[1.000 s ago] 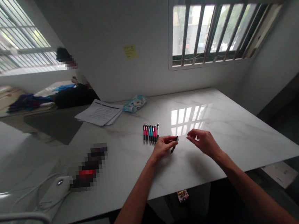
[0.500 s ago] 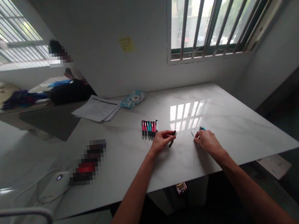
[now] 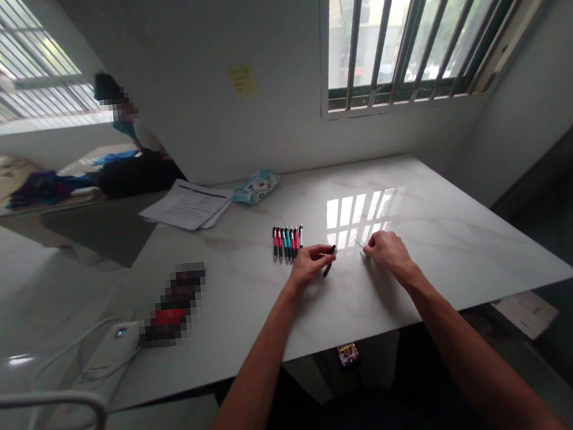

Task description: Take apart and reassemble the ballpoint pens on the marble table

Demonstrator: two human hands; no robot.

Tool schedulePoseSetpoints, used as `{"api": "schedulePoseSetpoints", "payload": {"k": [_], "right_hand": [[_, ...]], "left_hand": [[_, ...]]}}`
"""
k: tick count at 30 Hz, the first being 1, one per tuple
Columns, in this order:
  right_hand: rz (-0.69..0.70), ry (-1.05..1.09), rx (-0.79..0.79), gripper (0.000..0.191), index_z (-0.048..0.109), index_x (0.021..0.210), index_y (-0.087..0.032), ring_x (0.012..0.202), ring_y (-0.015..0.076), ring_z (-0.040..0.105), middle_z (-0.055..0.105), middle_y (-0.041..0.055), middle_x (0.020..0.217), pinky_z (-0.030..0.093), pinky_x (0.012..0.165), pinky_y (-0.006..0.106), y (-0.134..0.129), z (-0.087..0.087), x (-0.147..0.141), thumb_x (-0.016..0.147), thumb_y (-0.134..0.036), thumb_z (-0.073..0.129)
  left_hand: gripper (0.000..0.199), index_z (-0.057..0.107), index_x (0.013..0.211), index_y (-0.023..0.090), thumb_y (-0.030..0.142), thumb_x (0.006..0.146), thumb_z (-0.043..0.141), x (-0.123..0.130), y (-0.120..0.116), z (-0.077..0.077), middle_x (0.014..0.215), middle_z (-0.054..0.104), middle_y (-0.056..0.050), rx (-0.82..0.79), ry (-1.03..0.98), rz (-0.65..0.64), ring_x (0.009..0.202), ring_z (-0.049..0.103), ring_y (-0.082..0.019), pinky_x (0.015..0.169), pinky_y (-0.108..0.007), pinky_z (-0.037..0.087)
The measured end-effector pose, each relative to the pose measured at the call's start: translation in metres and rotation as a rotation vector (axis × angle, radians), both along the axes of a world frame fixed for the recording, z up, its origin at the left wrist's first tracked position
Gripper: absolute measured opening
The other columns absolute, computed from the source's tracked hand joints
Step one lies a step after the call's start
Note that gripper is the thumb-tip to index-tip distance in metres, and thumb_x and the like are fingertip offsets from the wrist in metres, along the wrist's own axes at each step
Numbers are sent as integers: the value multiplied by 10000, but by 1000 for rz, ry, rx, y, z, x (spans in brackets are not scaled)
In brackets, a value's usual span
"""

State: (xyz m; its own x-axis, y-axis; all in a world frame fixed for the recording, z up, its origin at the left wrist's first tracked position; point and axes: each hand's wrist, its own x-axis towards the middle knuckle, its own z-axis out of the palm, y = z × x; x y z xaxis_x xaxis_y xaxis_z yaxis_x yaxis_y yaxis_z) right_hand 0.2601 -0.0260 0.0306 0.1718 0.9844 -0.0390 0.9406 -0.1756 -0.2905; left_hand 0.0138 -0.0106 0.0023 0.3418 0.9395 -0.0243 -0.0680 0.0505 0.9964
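A white marble-look tabletop [image 3: 445, 254] stands under a barred window [image 3: 415, 30], glossy enough to mirror the panes. Near its middle lies a neat row of pens [image 3: 287, 241], red and teal with black ends, side by side. Just right of that row the left hand [image 3: 311, 265] rests on the surface, its grip pinched around a black pen piece [image 3: 328, 261] that slants down toward the tabletop. Close by, a little to the right, the right hand [image 3: 387, 253] has its fingers curled over something small and pale at the fingertips; it is too small to name, and whether that grip truly clasps it cannot be told. Farther back lie a stack of papers [image 3: 188, 207] and a blue wipes packet [image 3: 257, 187].
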Motion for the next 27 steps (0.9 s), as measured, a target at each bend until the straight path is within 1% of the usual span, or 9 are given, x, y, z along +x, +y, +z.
{"api": "schedulePoseSetpoints", "payload": {"k": [4, 7, 9, 10, 12, 15, 17, 20, 27], "right_hand": [[33, 71, 103, 156, 798, 917, -185, 862, 266, 745, 801, 121, 907, 497, 736, 317, 8, 1, 6, 882, -262, 667], [116, 234, 190, 206, 783, 1067, -192, 828, 230, 734, 804, 84, 918, 508, 763, 316, 12, -1, 7, 902, -226, 664], [164, 388, 266, 242, 773, 1127, -197, 821, 217, 727, 803, 80, 954, 522, 786, 327, 12, -1, 3, 934, -248, 637], [185, 477, 297, 239, 775, 1119, -201, 822, 214, 726, 802, 79, 969, 530, 793, 333, 11, -1, 0, 944, -273, 629], [225, 705, 331, 225, 779, 1058, -206, 822, 210, 725, 797, 72, 962, 547, 791, 339, 10, -1, -10, 938, -344, 647], [250, 1067, 347, 269, 744, 983, -197, 792, 202, 722, 774, 52, 874, 560, 751, 330, 6, 3, -25, 863, -437, 744], [237, 1221, 355, 293, 715, 935, -196, 772, 193, 719, 754, 38, 831, 552, 718, 315, 4, 5, -33, 818, -453, 793], [221, 1306, 360, 297, 692, 874, -198, 771, 188, 722, 745, 35, 827, 538, 699, 302, 3, 8, -38, 786, -448, 827], [232, 1321, 344, 299, 693, 853, -197, 755, 182, 713, 743, 32, 824, 572, 755, 327, 1, 8, -41, 770, -438, 849]], "left_hand": [[387, 819, 1000, 136, 332, 679, 909, 0, 0, 1, 976, 813, -105, 0, -10, 2, 805, 734, -164, 814, -280, 572], [393, 818, 998, 134, 334, 673, 912, 1, 1, -1, 969, 812, -107, -4, -15, 3, 801, 733, -166, 813, -287, 571], [400, 818, 996, 133, 335, 664, 916, 1, 1, -3, 964, 813, -106, -12, -18, -2, 800, 732, -170, 812, -291, 568], [402, 818, 996, 134, 337, 663, 916, 1, 1, -4, 964, 814, -106, -16, -19, -5, 801, 732, -172, 815, -294, 566], [399, 819, 996, 135, 344, 669, 912, 1, 2, -5, 974, 815, -109, -19, -15, -11, 811, 735, -177, 828, -300, 561], [389, 819, 1002, 140, 348, 685, 904, 0, 1, -6, 990, 816, -110, -12, -1, -21, 831, 737, -180, 842, -302, 554], [384, 818, 1007, 142, 345, 691, 902, 0, 1, -5, 985, 815, -107, -8, 8, -30, 833, 735, -180, 838, -298, 551], [384, 817, 1010, 141, 350, 698, 898, 0, -1, -2, 982, 814, -106, -1, 16, -39, 835, 734, -182, 836, -296, 550], [395, 814, 990, 138, 361, 678, 908, 1, -3, 2, 948, 813, -101, -13, 6, -27, 815, 734, -188, 817, -298, 554]]}}
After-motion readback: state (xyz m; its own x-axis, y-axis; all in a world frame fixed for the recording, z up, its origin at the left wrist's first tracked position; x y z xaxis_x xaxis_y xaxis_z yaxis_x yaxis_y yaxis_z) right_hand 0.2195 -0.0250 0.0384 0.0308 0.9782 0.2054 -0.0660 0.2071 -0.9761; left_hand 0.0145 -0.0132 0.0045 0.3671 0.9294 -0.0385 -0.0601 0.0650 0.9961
